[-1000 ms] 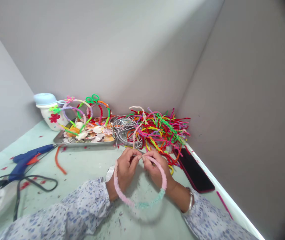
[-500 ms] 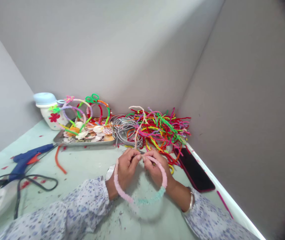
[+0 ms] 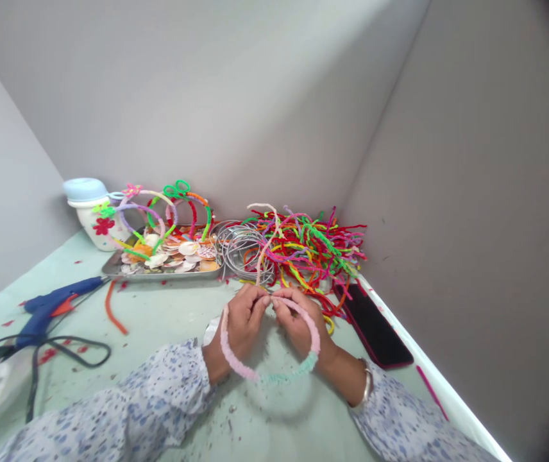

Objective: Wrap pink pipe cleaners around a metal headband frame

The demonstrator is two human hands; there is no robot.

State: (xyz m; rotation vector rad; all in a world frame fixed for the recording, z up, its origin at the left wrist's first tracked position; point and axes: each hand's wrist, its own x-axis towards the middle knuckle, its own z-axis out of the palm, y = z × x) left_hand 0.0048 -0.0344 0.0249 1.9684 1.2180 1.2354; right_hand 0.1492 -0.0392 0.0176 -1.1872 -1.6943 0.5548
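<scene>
A ring wrapped in fuzzy pink and mint-green pipe cleaner (image 3: 242,370) hangs toward me between both hands. My left hand (image 3: 242,321) is closed, its thumb and index finger pinching at the top of the ring. From that pinch a loose cream pipe cleaner (image 3: 263,253) rises and bends over at its upper end. My right hand (image 3: 298,324) grips the pink upper right part of the ring, thumb and fingertips pressed together. The fingertips of the two hands almost meet, and they hide the spot where the ring's ends and the cream strand come together.
Behind my hands lie a wire coil (image 3: 243,250) and a heap of coloured pipe cleaners (image 3: 313,247). A metal tray (image 3: 173,276) holds shells and finished headbands (image 3: 210,212). At left are a lidded cup (image 3: 86,218) and blue glue gun (image 3: 43,311); at right, a phone (image 3: 375,327).
The lower part of the ring has tipped up slightly. Both hands keep their pinch in nearly the same place, and the cream strand's lower end has shifted slightly left.
</scene>
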